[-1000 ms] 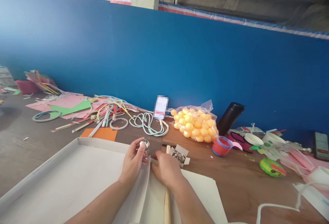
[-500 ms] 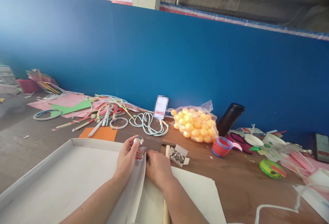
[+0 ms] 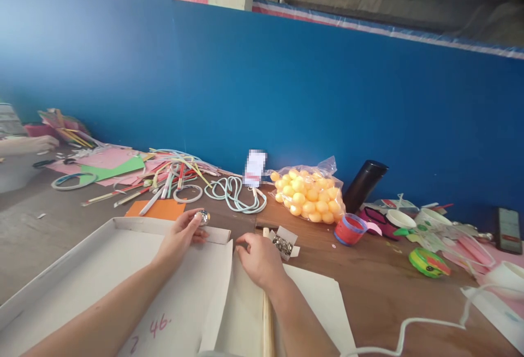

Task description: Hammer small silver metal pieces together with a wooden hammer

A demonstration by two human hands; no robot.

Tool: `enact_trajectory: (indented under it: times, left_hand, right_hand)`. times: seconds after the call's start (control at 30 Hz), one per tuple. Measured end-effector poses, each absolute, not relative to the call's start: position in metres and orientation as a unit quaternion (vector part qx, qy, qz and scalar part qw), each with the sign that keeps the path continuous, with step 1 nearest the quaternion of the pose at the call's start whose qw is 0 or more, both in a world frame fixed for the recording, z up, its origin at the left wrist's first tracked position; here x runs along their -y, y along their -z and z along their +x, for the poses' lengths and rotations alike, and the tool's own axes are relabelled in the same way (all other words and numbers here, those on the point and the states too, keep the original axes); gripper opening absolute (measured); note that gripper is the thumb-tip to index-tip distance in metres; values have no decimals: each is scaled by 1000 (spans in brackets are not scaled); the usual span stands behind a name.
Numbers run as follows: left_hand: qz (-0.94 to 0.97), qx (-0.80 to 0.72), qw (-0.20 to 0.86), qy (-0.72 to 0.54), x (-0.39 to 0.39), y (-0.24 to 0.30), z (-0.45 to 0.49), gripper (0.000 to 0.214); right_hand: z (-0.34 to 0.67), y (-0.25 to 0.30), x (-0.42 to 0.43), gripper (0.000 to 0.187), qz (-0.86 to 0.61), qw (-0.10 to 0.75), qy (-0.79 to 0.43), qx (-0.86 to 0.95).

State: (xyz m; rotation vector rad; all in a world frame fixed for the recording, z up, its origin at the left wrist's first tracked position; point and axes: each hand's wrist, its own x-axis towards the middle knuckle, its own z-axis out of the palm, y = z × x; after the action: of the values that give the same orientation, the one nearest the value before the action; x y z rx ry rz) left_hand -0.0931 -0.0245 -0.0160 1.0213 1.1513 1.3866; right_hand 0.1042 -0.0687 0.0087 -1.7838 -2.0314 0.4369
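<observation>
My left hand [image 3: 180, 237] pinches a small shiny silver object [image 3: 202, 216] at the far rim of a large white cardboard tray [image 3: 73, 261]. My right hand [image 3: 257, 259] rests with curled fingers on the white sheet beside the tray's folded right wall [image 3: 219, 291], close to a wooden stick [image 3: 267, 319]. Whether it holds anything is hidden. A small open white box of silver pins [image 3: 282, 244] stands just right of that hand.
A bag of orange balls [image 3: 309, 196], black flask [image 3: 362, 185], red tape roll [image 3: 349, 230], mint cords [image 3: 235, 193], paper scraps and straws [image 3: 164, 174] crowd the back of the table. Another person's hand [image 3: 28, 144] is at far left. A white cord [image 3: 409, 327] lies front right.
My left hand has slid left along the tray's far rim with the silver object. My right hand has moved a little back and apart from it. The view shifted left.
</observation>
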Motion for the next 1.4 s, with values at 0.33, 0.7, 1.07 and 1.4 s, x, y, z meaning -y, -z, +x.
enact_trajectory:
  times: [0.33,0.7,1.07,1.4]
  left_hand:
    - [462,-525,485,-525,-9,16,-164,38]
    - [463,-506,476,-551,-9,17,-174,37]
    - [475,-524,452,-544,2,13,-154,37]
    - [455,-560,421,-550,14,12,-91,43]
  right_hand:
    - [110,-10,68,23,-633,218,-146,729]
    - [94,-2,74,14,-582,180,-153,778]
    - [123,-28,69,18,-647,261,-126,706]
    - [184,-35,63,13,-749,234,-128,606]
